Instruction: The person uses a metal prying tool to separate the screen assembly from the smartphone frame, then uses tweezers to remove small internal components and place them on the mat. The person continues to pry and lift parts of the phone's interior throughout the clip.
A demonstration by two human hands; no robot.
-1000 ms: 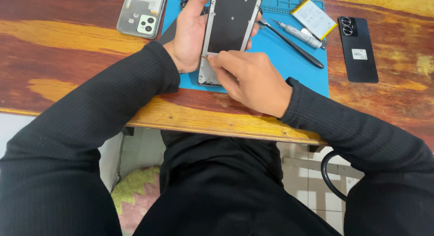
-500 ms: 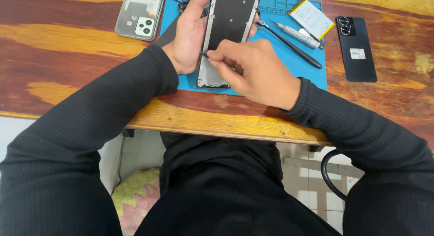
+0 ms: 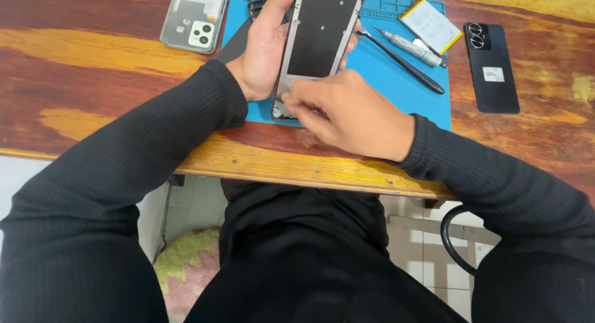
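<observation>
Working at the lower end of an opened phone frame [image 3: 319, 41], just above centre of the frame: right hand [image 3: 350, 115] curled over that end, fingertips pinched together at the bottom edge, whether on a small part or tool cannot be told. Left hand [image 3: 263, 50] wrapped around the frame's left side, fingers closed on it, tilting it up off the blue mat [image 3: 403, 87]. Judged a mid-disassembly step, picking at something near the bottom connector; next move likely calls for a steady hold and a fine, light pull or pry. Farther up and right: a dark thin tool [image 3: 409, 66], a silver screwdriver [image 3: 409, 47], a battery [image 3: 431, 26], a black back cover [image 3: 493, 69]. Upper left: a clear phone case [image 3: 195, 16] on the wooden table [image 3: 93, 81].
</observation>
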